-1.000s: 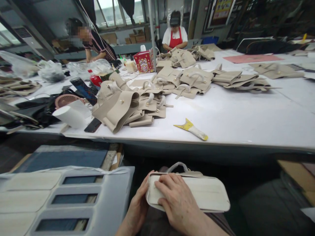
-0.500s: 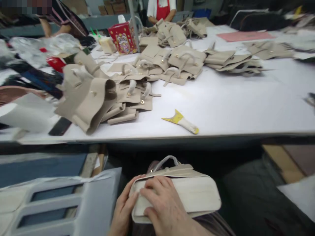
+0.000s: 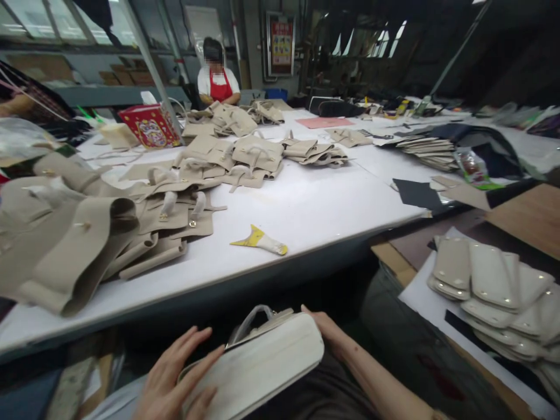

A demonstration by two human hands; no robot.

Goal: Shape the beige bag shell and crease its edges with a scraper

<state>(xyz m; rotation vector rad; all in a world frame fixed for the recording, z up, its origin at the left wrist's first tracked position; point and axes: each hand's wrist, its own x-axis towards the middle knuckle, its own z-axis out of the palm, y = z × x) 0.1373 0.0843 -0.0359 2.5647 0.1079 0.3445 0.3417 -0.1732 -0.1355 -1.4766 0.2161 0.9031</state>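
Note:
A cream handbag [image 3: 262, 367] with a curved handle lies tilted on my lap, below the table's front edge. My left hand [image 3: 175, 379] cups its near left end, thumb above and fingers spread over the face. My right hand [image 3: 329, 330] holds the far right end; its fingers are hidden behind the bag. The bag is held between both hands.
On the white table [image 3: 332, 204] lie heaps of beige bag parts [image 3: 65, 245], a yellow-and-white scraper [image 3: 259, 240] and a red box [image 3: 151, 125]. Cream panels [image 3: 494, 286] are stacked at the right by a wooden board [image 3: 529, 213]. A person in a red apron [image 3: 216, 79] works at the far end.
My right hand has moved from the top of the bag to its far right end. The bag now tilts. My view has swung to the right.

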